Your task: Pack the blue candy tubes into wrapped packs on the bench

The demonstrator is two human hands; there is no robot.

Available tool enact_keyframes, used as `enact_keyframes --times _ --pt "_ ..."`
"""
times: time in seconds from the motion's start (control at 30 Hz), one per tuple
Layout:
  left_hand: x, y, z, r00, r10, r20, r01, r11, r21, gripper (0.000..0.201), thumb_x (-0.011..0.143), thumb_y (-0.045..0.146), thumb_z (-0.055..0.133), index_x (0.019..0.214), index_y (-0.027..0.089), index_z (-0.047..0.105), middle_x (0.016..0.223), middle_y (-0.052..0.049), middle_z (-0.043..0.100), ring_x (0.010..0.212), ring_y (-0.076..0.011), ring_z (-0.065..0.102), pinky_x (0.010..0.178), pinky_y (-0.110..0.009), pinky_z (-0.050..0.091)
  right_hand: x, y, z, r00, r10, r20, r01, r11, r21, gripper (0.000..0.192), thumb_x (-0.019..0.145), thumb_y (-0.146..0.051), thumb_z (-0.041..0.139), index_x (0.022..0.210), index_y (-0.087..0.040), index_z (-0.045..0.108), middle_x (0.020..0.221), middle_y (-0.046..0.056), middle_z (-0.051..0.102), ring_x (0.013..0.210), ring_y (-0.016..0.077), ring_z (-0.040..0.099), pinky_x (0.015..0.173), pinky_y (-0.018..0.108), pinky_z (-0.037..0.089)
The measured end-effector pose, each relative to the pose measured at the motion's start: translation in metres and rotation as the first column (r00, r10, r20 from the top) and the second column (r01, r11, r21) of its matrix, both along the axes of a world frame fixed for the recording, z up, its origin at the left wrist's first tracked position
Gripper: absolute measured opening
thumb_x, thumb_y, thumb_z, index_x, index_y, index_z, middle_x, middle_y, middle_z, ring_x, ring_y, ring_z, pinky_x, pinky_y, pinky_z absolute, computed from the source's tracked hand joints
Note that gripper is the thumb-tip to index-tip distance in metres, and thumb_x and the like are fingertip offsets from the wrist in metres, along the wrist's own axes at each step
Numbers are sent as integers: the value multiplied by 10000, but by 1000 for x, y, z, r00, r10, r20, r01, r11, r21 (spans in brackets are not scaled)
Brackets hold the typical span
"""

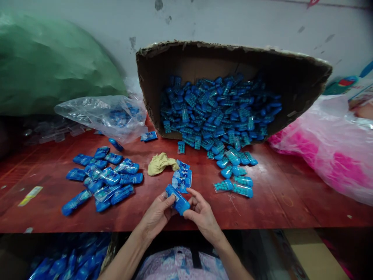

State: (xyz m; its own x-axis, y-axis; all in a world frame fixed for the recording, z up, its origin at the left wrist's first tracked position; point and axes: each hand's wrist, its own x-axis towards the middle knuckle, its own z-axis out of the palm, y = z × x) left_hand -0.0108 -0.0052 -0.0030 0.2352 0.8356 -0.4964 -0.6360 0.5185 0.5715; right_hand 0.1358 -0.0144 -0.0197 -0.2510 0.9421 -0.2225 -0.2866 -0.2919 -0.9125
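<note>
My left hand (157, 216) and my right hand (202, 216) both grip one small blue candy case (178, 200) just above the front edge of the red table (291, 202). Right behind it lies a small stack of blue labels (182, 177) next to a crumpled yellow cloth (159, 163). To the left sits a pile of labelled blue cases (101, 179). To the right lie a few clear cases of blue pellets (237, 181). A tipped cardboard box (291, 77) at the back spills several more.
A clear plastic bag (101, 114) lies at the back left, in front of a big green sack (43, 62). A clear bag with pink contents (326, 151) fills the right side. Below the table edge at the left is a bin of blue cases (67, 264).
</note>
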Motion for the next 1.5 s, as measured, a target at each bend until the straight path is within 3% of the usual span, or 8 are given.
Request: enact_keyframes --times 0.27,0.53,0.87,1.13,1.3,1.5 --pt "-3 -2 -3 997 -73 29 73 997 -3 222 739 199 614 954 145 618 755 -24 667 654 -113 597 679 -276 485 7 1 2 1000 23 18 -24 999 34 512 654 -153 643 1140 -227 497 675 -58 481 620 100 455 620 254 371" --pt "3 -3 -1 1000 -15 21 16 1000 -7 71 732 215 622 757 148 621 700 -8 668 631 -113 601 652 -263 488 4 -1 2 1000 4 29 -5 999 45 501 662 -161 637 1139 -222 497 678 -58 475 613 96 457 620 254 378" --pt "2 -7 2 996 -88 1 88 996 4 144 706 215 646 828 137 636 761 -40 681 687 -138 613 720 -291 477 2 1 7 1000 -4 14 4 1000 9 481 677 -199 620 1135 -214 473 634 -64 457 540 88 439 517 231 387" --pt "9 -13 -1 999 -17 -35 17 1000 -18 114 699 241 653 767 154 628 686 -12 676 629 -133 614 686 -303 491 2 -1 1 1000 12 9 -12 1000 16 495 691 -191 600 1167 -216 464 622 -70 442 520 82 429 509 224 382" --pt "13 -18 3 997 -14 -74 7 995 -103 178 675 272 675 798 152 627 745 -34 700 663 -148 634 703 -313 498 8 -3 -1 997 53 62 -57 996 72 492 717 -190 595 1197 -222 489 612 -68 441 550 79 403 546 219 351" --pt "17 -21 10 994 -18 -112 2 989 -146 245 664 307 680 857 165 631 797 -47 706 699 -167 646 682 -312 504 14 0 6 993 63 98 -73 993 95 368 737 -220 596 1105 -235 580 696 -28 541 599 96 439 576 227 376"
